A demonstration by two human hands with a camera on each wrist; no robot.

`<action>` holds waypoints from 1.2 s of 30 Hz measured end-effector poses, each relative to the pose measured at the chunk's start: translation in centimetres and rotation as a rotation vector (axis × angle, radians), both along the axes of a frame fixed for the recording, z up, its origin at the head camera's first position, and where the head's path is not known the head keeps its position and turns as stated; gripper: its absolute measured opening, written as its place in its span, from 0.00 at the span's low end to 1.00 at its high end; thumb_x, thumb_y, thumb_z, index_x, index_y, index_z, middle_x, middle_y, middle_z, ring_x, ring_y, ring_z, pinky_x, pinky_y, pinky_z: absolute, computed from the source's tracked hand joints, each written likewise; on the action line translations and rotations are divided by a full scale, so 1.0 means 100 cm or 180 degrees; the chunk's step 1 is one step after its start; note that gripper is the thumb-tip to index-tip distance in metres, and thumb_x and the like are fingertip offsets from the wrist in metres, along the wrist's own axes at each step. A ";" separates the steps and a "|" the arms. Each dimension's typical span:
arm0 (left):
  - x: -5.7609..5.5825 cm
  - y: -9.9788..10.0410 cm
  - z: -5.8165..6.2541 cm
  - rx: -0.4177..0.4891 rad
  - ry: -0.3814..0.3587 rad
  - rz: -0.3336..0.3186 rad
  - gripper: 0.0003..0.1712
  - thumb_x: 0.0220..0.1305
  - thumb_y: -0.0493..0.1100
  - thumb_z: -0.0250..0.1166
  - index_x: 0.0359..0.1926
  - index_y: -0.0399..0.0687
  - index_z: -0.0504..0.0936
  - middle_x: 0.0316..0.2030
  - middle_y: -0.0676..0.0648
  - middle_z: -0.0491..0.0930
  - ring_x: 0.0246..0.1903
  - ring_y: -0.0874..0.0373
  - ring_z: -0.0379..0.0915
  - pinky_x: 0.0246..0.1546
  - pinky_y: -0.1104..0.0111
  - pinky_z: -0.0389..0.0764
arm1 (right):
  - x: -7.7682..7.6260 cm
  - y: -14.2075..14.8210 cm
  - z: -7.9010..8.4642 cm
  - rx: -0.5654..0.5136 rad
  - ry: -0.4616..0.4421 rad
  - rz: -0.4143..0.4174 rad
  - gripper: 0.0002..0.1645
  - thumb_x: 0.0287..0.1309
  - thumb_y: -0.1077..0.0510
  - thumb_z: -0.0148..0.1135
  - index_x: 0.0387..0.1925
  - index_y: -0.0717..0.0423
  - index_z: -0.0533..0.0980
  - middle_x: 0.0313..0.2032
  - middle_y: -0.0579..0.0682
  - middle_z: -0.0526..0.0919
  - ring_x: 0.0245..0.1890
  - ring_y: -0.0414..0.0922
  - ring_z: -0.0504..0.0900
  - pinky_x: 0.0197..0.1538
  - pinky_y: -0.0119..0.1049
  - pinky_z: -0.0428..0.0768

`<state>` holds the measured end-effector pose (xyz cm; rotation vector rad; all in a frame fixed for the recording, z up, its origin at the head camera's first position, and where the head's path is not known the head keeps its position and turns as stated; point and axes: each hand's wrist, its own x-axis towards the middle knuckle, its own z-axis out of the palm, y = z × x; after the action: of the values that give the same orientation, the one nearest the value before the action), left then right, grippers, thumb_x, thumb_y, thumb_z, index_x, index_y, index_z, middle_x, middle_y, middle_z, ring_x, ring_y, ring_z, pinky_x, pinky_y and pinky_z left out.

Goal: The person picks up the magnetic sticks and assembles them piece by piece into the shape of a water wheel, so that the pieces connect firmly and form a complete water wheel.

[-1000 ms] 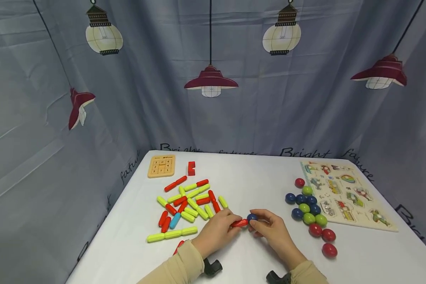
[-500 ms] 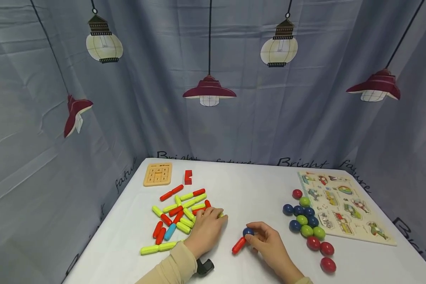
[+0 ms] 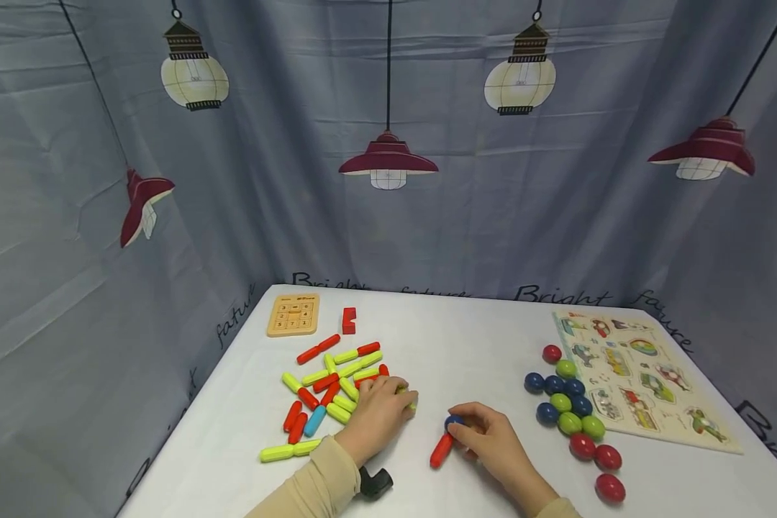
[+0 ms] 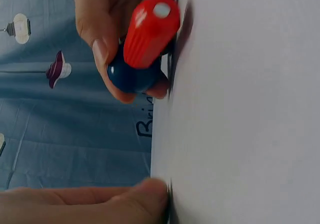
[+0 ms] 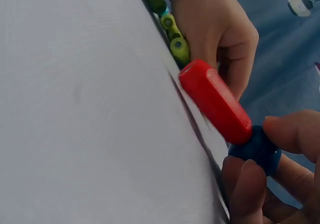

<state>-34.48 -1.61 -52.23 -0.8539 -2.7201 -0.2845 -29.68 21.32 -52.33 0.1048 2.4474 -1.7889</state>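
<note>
Tabletop (image 3: 485,352), blue ball (image 5: 257,151) — between right fingers (image 5: 297,134)

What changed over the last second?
The left hand let go of the red stick and moved left and forward to a yellow-green stick; grip unclear. The red stick's free end swung toward the person. The right hand still holds the blue ball; the loose balls and red block stayed put.
</note>
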 end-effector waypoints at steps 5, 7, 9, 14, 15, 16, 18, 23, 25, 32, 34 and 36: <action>-0.002 -0.002 -0.002 0.0212 -0.0043 -0.0164 0.15 0.63 0.53 0.73 0.51 0.63 0.89 0.47 0.55 0.79 0.48 0.59 0.69 0.45 0.66 0.62 | 0.005 0.001 -0.001 0.0017 0.0014 0.0009 0.20 0.60 0.58 0.73 0.54 0.54 0.82 0.41 0.52 0.84 0.28 0.45 0.78 0.27 0.33 0.80; -0.002 -0.003 -0.001 0.0196 -0.0076 -0.0175 0.14 0.64 0.53 0.72 0.51 0.63 0.89 0.44 0.57 0.78 0.46 0.61 0.69 0.44 0.67 0.62 | 0.006 0.001 -0.002 0.0007 0.0044 0.0037 0.20 0.60 0.57 0.73 0.54 0.54 0.82 0.41 0.52 0.84 0.28 0.45 0.78 0.27 0.33 0.80; -0.001 -0.003 0.000 0.0152 -0.0056 -0.0203 0.14 0.65 0.53 0.71 0.51 0.64 0.89 0.44 0.58 0.77 0.46 0.62 0.69 0.45 0.67 0.62 | 0.006 0.001 -0.002 -0.0019 0.0064 0.0053 0.21 0.60 0.57 0.73 0.55 0.54 0.82 0.41 0.52 0.84 0.28 0.45 0.78 0.27 0.33 0.81; 0.004 -0.002 0.007 0.0071 0.0243 -0.0519 0.15 0.66 0.56 0.71 0.53 0.68 0.86 0.48 0.62 0.81 0.53 0.63 0.74 0.52 0.64 0.67 | 0.008 0.002 -0.004 -0.0210 0.0121 0.0185 0.23 0.61 0.58 0.72 0.57 0.57 0.81 0.47 0.55 0.85 0.32 0.47 0.82 0.31 0.35 0.84; 0.006 -0.001 0.008 0.0075 0.0304 -0.0613 0.15 0.65 0.57 0.71 0.53 0.68 0.86 0.48 0.62 0.82 0.53 0.64 0.74 0.52 0.65 0.68 | 0.008 0.002 -0.004 -0.0272 0.0126 0.0233 0.23 0.62 0.58 0.72 0.58 0.57 0.80 0.48 0.55 0.85 0.34 0.47 0.83 0.33 0.36 0.84; 0.007 -0.001 0.010 0.0083 0.0368 -0.0706 0.15 0.65 0.57 0.71 0.52 0.68 0.86 0.48 0.63 0.83 0.52 0.64 0.75 0.51 0.67 0.69 | 0.008 0.002 -0.004 -0.0331 0.0129 0.0282 0.23 0.62 0.58 0.71 0.58 0.57 0.80 0.49 0.56 0.85 0.35 0.47 0.84 0.34 0.36 0.85; 0.009 0.000 0.014 0.0121 0.0425 -0.0853 0.15 0.65 0.55 0.71 0.52 0.66 0.86 0.46 0.63 0.84 0.49 0.65 0.76 0.47 0.71 0.71 | 0.008 0.003 -0.004 -0.0423 0.0142 0.0364 0.24 0.63 0.58 0.70 0.60 0.58 0.79 0.50 0.57 0.85 0.37 0.48 0.84 0.36 0.37 0.86; 0.009 0.001 0.023 0.0195 0.0195 -0.0956 0.17 0.67 0.55 0.70 0.55 0.61 0.86 0.46 0.61 0.84 0.47 0.65 0.77 0.49 0.73 0.76 | 0.006 0.005 0.000 -0.0352 0.0318 0.0310 0.25 0.61 0.57 0.74 0.59 0.55 0.81 0.46 0.56 0.83 0.34 0.46 0.80 0.33 0.34 0.83; 0.008 0.000 0.026 0.0142 0.0112 -0.0881 0.19 0.69 0.58 0.68 0.57 0.60 0.85 0.48 0.59 0.84 0.47 0.64 0.78 0.50 0.71 0.78 | 0.005 0.005 0.001 -0.0260 0.0384 0.0231 0.25 0.58 0.56 0.76 0.58 0.52 0.82 0.45 0.54 0.83 0.33 0.45 0.79 0.31 0.33 0.82; 0.003 -0.015 0.027 -0.0070 -0.0006 0.0053 0.17 0.75 0.49 0.55 0.57 0.55 0.84 0.55 0.52 0.82 0.56 0.54 0.76 0.56 0.59 0.79 | 0.004 0.006 0.002 -0.0111 0.0539 -0.0181 0.25 0.60 0.58 0.74 0.59 0.53 0.80 0.51 0.53 0.85 0.41 0.43 0.81 0.37 0.28 0.81; 0.001 -0.020 0.025 -0.0142 -0.0116 0.0185 0.18 0.75 0.46 0.56 0.61 0.53 0.82 0.60 0.51 0.80 0.61 0.52 0.74 0.61 0.56 0.77 | 0.004 0.007 0.000 -0.0149 0.0555 -0.0232 0.25 0.60 0.59 0.74 0.59 0.55 0.79 0.52 0.54 0.86 0.42 0.43 0.83 0.40 0.28 0.82; 0.000 -0.024 0.023 -0.0254 -0.0212 0.0219 0.20 0.75 0.46 0.58 0.64 0.53 0.81 0.64 0.49 0.78 0.65 0.50 0.72 0.64 0.53 0.76 | 0.005 0.008 -0.001 -0.0147 0.0529 -0.0213 0.25 0.61 0.59 0.74 0.58 0.56 0.79 0.52 0.54 0.86 0.44 0.42 0.83 0.44 0.27 0.82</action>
<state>-34.45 -4.01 -49.94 -0.7829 -2.8331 -0.1947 -29.19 22.09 -52.48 0.0356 2.5400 -1.9548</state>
